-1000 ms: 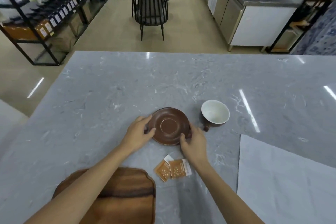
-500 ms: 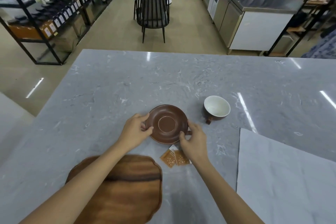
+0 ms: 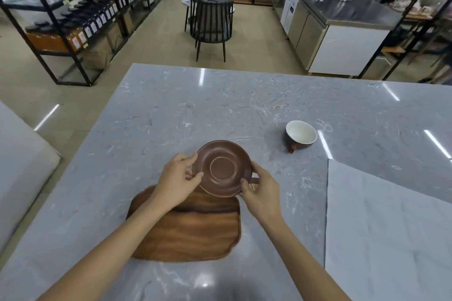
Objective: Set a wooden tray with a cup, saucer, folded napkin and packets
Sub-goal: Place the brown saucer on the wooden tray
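Note:
Both hands hold the brown saucer [image 3: 222, 168] by its rim, lifted above the marble table. My left hand [image 3: 179, 179] grips its left edge and my right hand [image 3: 260, 189] pinches its right edge. The saucer's near edge hangs over the far end of the wooden tray [image 3: 188, 230], which lies in front of me. A brown cup [image 3: 300, 133] with a white inside stands on the table to the far right. The white napkin [image 3: 389, 232] lies spread flat at the right. The orange packets are almost wholly hidden behind my right hand and the saucer.
The grey marble table [image 3: 171, 115] stretches far ahead and to both sides. Beyond its far edge stand a dark chair [image 3: 211, 24], bottle shelves [image 3: 80, 19] at the left and a steel counter [image 3: 342, 27] at the right.
Both hands have lifted the saucer off the table and carried it toward me, to the tray's far edge. The packets have gone out of sight under it.

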`<state>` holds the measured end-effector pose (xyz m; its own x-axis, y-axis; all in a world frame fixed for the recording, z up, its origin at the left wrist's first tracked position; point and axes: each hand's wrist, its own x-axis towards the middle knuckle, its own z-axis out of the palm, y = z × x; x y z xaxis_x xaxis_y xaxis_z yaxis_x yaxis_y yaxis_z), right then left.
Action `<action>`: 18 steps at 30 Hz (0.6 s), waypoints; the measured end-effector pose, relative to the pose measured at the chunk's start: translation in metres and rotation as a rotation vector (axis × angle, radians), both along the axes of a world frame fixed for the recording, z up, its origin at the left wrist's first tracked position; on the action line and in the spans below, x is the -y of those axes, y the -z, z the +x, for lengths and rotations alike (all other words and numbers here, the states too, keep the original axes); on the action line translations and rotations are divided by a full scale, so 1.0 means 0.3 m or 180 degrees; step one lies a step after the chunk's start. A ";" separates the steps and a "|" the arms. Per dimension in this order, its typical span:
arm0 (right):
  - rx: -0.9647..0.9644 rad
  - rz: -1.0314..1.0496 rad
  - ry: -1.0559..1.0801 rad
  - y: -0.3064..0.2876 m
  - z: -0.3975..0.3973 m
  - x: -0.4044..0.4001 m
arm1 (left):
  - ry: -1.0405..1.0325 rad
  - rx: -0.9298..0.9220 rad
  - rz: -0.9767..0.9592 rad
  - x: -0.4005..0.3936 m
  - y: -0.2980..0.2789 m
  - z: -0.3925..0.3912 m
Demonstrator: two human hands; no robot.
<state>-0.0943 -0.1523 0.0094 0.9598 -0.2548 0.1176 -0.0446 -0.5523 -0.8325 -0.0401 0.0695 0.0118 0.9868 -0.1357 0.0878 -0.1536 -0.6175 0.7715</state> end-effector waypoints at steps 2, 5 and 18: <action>0.0019 -0.0051 -0.0010 -0.003 -0.031 -0.028 | 0.0013 -0.0001 0.0012 -0.029 0.000 -0.039; 0.0062 -0.0129 -0.0148 0.004 -0.072 -0.072 | 0.0033 -0.0010 0.0064 -0.069 0.011 -0.100; -0.0346 -0.0187 0.0087 0.092 -0.263 -0.225 | -0.0383 -0.0151 0.0012 -0.176 0.094 -0.319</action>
